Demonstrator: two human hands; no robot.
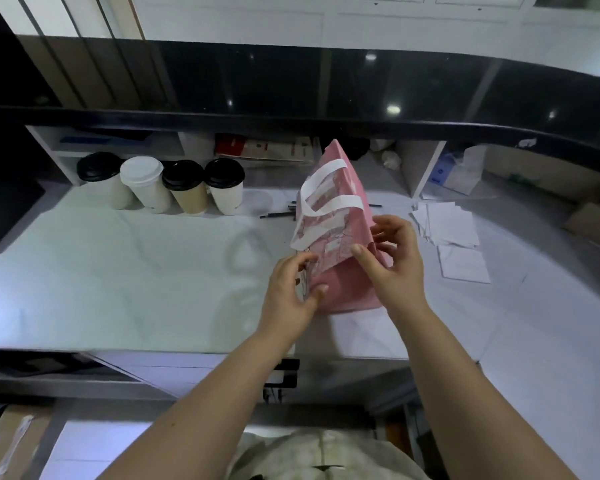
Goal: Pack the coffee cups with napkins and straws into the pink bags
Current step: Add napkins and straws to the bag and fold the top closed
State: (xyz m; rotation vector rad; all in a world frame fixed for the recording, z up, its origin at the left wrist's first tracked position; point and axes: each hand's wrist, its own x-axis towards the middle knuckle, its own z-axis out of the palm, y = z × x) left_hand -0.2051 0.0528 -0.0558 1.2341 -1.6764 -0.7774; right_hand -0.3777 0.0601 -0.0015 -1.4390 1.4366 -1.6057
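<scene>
pink bag [340, 216] gripped between left hand [291, 289], right hand [395, 261]

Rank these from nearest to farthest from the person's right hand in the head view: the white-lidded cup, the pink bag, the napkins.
1. The pink bag, gripped by the right hand itself.
2. The napkins, lying just to the right of that hand.
3. The white-lidded cup, far off to the left.

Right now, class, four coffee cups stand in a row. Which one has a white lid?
The second cup from the left: its lid is white, while the other three cups have black lids.
</scene>
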